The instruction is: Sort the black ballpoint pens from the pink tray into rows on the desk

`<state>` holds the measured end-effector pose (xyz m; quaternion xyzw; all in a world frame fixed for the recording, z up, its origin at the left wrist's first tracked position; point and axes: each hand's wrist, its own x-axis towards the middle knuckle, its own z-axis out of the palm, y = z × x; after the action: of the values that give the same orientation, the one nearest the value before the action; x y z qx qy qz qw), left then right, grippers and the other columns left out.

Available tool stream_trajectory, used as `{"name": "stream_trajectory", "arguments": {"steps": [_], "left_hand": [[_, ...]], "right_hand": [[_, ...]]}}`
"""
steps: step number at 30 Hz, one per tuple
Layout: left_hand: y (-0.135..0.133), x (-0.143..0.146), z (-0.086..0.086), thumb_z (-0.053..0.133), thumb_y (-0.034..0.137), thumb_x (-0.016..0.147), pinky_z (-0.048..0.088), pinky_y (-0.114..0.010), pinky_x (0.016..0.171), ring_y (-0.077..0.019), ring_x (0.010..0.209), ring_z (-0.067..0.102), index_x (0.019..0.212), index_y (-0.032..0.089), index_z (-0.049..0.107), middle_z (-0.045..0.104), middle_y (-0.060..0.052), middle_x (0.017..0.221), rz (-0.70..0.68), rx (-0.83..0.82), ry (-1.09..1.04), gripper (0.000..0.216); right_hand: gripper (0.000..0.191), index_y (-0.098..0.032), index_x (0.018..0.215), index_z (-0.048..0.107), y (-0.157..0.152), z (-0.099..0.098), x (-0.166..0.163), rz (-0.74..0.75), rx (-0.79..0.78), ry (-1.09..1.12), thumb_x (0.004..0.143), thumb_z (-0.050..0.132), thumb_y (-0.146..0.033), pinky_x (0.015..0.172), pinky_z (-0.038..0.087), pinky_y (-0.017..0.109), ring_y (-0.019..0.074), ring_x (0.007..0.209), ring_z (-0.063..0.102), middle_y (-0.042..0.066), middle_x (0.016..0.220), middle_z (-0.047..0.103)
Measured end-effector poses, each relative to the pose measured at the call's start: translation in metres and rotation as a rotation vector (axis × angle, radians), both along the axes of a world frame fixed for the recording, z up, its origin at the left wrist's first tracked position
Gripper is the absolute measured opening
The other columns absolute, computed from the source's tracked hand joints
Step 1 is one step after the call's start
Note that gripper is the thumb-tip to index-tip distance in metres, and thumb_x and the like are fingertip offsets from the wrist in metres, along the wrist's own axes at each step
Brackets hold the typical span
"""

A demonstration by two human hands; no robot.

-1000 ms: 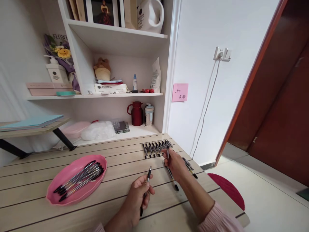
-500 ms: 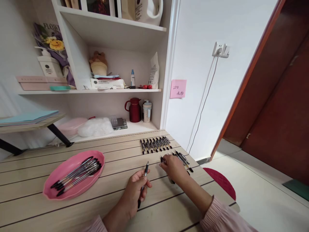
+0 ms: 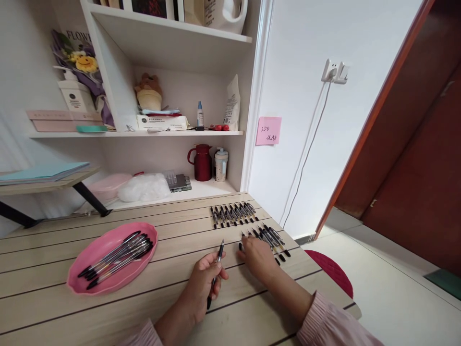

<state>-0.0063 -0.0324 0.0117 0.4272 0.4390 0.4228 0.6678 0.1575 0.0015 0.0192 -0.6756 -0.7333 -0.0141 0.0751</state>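
My left hand (image 3: 206, 283) is closed around a black-and-clear pen (image 3: 221, 251), its pointed tip up and its black cap end below the fingers. My right hand (image 3: 257, 257) rests over the table, fingers bent down onto a pen (image 3: 240, 246) at the left end of a second row; the palm hides most of that pen. Beside it lie several similar pens (image 3: 272, 238), tips away from me. Farther back is a neat row of pens (image 3: 234, 214) with black caps.
A pink oval tray (image 3: 74, 276) holding several pens stands on the left of the wooden table (image 3: 151, 307). Behind are a shelf unit (image 3: 173, 134), a red jug (image 3: 202, 163) and a light cup (image 3: 221, 165). A red stool (image 3: 331, 271) stands past the right edge.
My right hand has lowered and turned so its fingers point down at the row, with a pen now lined up there. My left hand keeps its pen nearly still. The view shifted slightly.
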Motion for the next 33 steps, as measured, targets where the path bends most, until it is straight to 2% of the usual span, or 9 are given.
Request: {"name": "stream_trajectory", "arguments": {"steps": [7,12,16,33], "left_hand": [[0.002,0.000,-0.002,0.054,0.031,0.067,0.014,-0.017,0.034,-0.0017,0.032,0.031,0.106,0.014,0.051,0.054,0.003,0.060,-0.010,-0.008,0.006,0.042],[0.003,0.000,-0.003,0.053,0.030,0.069,0.014,-0.017,0.033,-0.0016,0.033,0.031,0.109,0.014,0.049,0.053,0.003,0.060,-0.024,-0.003,0.006,0.043],[0.002,0.001,-0.002,0.053,0.030,0.068,0.015,-0.017,0.033,-0.0017,0.033,0.031,0.109,0.014,0.050,0.053,0.004,0.060,-0.017,-0.007,0.000,0.044],[0.002,0.001,-0.002,0.056,0.031,0.066,0.015,-0.018,0.034,-0.0023,0.033,0.033,0.106,0.014,0.052,0.054,0.004,0.059,-0.007,-0.014,0.005,0.044]], "right_hand": [[0.019,-0.017,0.080,0.058,0.005,0.016,0.025,-0.143,0.079,0.061,0.083,0.042,-0.026,0.060,0.033,0.025,0.0187,0.078,0.060,0.009,0.085,0.064],[0.019,-0.018,0.077,0.059,0.005,0.004,0.016,-0.127,0.051,0.067,0.079,0.045,-0.030,0.058,0.031,0.026,0.0194,0.076,0.059,0.007,0.078,0.065],[0.019,-0.018,0.077,0.061,0.006,-0.006,0.010,-0.125,0.012,0.086,0.078,0.046,-0.030,0.060,0.032,0.025,0.0195,0.079,0.059,0.008,0.081,0.066],[0.017,-0.018,0.077,0.060,0.007,-0.007,0.019,-0.171,-0.008,0.075,0.077,0.048,-0.030,0.060,0.032,0.025,0.0185,0.077,0.059,0.008,0.081,0.066]]}}
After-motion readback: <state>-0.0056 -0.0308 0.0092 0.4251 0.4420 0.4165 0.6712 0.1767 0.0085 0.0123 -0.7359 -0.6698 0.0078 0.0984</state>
